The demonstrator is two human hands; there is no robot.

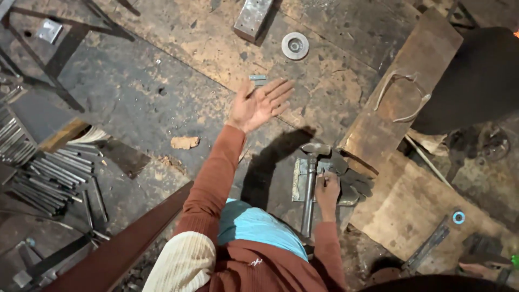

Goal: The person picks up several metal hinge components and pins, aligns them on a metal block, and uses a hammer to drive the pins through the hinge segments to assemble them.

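To my left, a heap of thin grey metal rods (51, 176) lies on the dark workshop floor, and a small tan chunk of stone (185, 142) sits nearer the middle. Farther ahead I see a round silver grinding disc (295, 45) just beside a rectangular grey metal block (252, 19). A long brown wooden plank (403, 92) slants away on my right, with a small blue ring (458, 217) on the boards below it.

Both arms wear long rust-brown sleeves that end at the wrists, leaving the left hand (258, 104) and right hand (327, 189) bare. Between the sleeves shows a light turquoise garment, and beside the left sleeve a cream ribbed knit.
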